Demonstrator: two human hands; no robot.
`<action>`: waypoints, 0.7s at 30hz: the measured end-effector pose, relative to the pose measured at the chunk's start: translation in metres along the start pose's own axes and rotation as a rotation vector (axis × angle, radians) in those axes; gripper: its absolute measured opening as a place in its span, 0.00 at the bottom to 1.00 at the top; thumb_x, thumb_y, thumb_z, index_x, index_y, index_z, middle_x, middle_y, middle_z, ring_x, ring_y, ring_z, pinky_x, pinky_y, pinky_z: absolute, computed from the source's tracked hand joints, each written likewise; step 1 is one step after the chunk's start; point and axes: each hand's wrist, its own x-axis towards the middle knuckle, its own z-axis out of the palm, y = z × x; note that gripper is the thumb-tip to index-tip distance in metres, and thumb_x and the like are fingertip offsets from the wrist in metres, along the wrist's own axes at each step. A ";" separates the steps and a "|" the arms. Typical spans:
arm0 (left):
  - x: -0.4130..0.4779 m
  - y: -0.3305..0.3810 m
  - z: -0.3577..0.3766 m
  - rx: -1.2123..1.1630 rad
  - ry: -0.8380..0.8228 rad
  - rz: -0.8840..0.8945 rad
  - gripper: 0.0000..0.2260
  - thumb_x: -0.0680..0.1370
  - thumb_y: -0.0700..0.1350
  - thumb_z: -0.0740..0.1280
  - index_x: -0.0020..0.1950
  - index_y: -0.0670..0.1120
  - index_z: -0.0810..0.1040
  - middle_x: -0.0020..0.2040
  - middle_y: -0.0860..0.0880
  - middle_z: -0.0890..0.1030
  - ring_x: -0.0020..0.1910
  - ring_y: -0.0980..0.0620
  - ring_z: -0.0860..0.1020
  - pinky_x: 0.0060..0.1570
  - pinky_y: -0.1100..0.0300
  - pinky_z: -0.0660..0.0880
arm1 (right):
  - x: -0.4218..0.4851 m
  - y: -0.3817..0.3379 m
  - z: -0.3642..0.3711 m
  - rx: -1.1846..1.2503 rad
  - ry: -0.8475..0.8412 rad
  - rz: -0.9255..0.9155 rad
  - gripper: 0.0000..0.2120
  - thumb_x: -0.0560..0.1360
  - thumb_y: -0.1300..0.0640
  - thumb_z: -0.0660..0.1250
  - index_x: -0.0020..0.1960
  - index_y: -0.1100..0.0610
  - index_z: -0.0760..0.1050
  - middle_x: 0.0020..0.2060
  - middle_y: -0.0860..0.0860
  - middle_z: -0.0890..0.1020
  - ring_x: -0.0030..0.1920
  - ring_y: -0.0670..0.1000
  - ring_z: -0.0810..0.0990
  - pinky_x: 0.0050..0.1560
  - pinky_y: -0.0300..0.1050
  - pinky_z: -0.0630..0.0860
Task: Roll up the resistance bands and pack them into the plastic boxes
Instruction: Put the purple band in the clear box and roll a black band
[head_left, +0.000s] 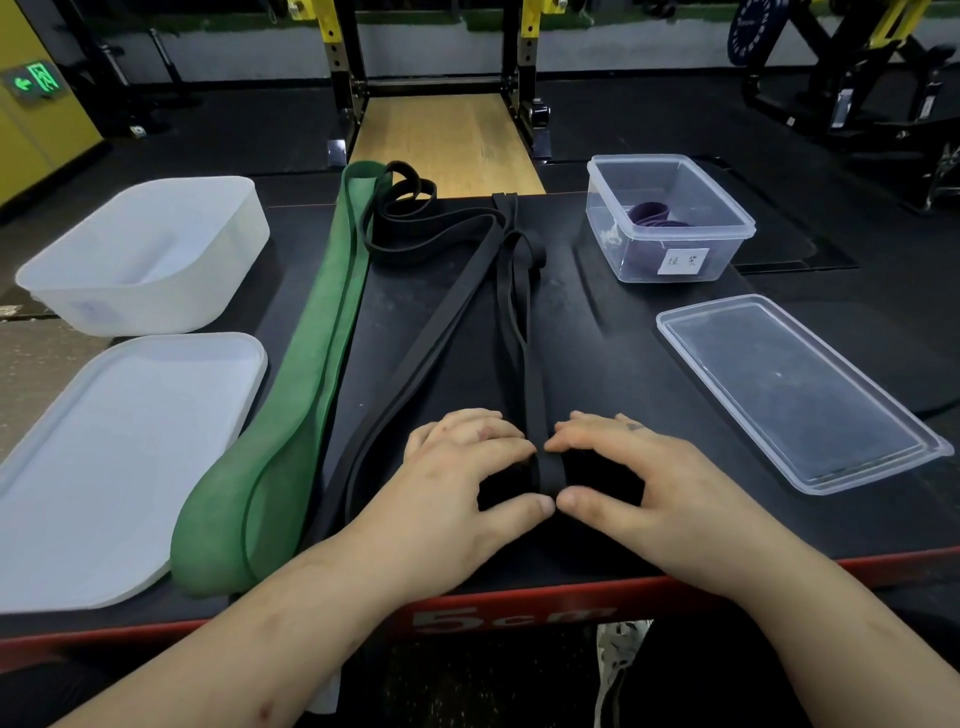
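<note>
place: gym | evidence: power rack (349, 88), weight plate (748, 31), rubber floor (234, 130)

Black worktop (613, 322) bearing a green band (322, 332), black bands (535, 374), a white box (130, 306), white lid (119, 457), clear box (634, 260) and clear lid (795, 389).

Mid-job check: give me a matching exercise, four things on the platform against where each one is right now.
Things:
1. green band
2. purple band
3. clear lid
4. narrow black band

Places:
A. near end gripped by the left hand and right hand
B. inside the clear box
C. flat on the platform, right of the hands
D. stretched out beside the white lid

Pairs: 1-D, 2-B, 3-C, 4-A
</note>
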 end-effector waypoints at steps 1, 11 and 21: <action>0.000 0.000 0.000 0.001 -0.001 -0.004 0.23 0.78 0.65 0.65 0.71 0.58 0.75 0.68 0.67 0.70 0.75 0.71 0.54 0.69 0.73 0.43 | 0.000 0.000 0.000 -0.005 -0.017 -0.002 0.19 0.76 0.41 0.71 0.63 0.28 0.71 0.63 0.22 0.70 0.73 0.24 0.55 0.77 0.30 0.48; -0.002 0.003 -0.004 -0.055 -0.017 -0.107 0.25 0.78 0.64 0.65 0.75 0.63 0.68 0.68 0.70 0.65 0.65 0.82 0.50 0.76 0.64 0.52 | 0.004 -0.002 0.002 -0.006 -0.024 0.076 0.21 0.75 0.36 0.69 0.65 0.24 0.68 0.67 0.24 0.61 0.68 0.18 0.43 0.71 0.24 0.42; 0.008 0.003 -0.002 0.054 -0.005 -0.035 0.28 0.77 0.62 0.69 0.76 0.62 0.68 0.74 0.65 0.67 0.67 0.80 0.46 0.68 0.74 0.39 | 0.012 0.000 0.004 -0.055 0.005 0.034 0.24 0.79 0.37 0.62 0.74 0.39 0.70 0.73 0.32 0.70 0.76 0.27 0.53 0.81 0.41 0.50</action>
